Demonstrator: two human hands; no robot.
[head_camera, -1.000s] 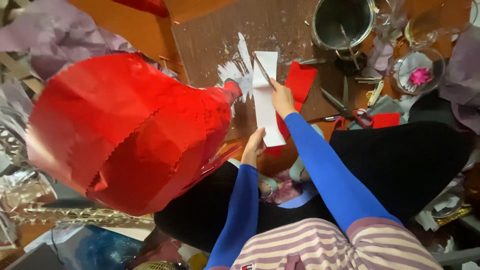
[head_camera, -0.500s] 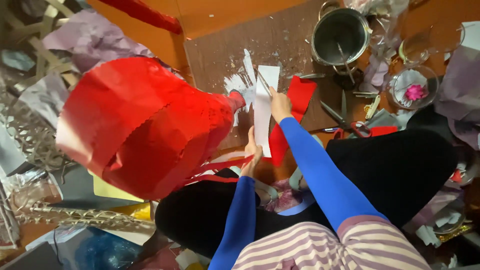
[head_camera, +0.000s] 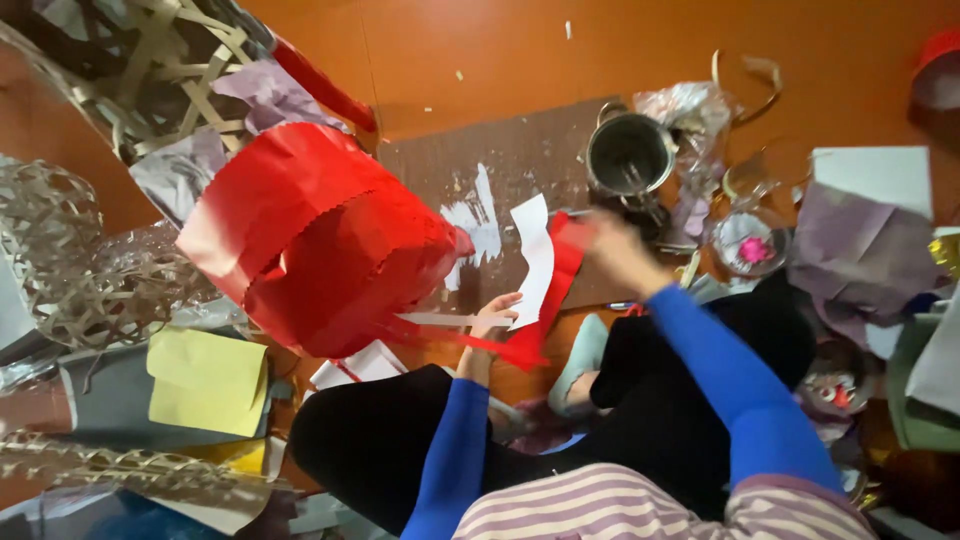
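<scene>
I sit on an orange floor with a brown work mat in front of me. My left hand, in a blue sleeve, pinches the lower end of a white paper strip, which lies over a red paper piece. A large red paper lantern sits just left of that hand. My right hand is blurred; it hovers right of the strip and below a metal pot. Whether it holds anything is unclear.
A glass bowl with something pink sits right of the pot, with crumpled plastic behind it. Woven cane frames and grey tissue lie at the left, yellow paper lower left, and purple and white sheets at the right.
My right hand has left the top of the white strip and swung right, toward the pot. My left hand stays at the strip's lower end. The view has tilted, so the lantern appears shifted right.
</scene>
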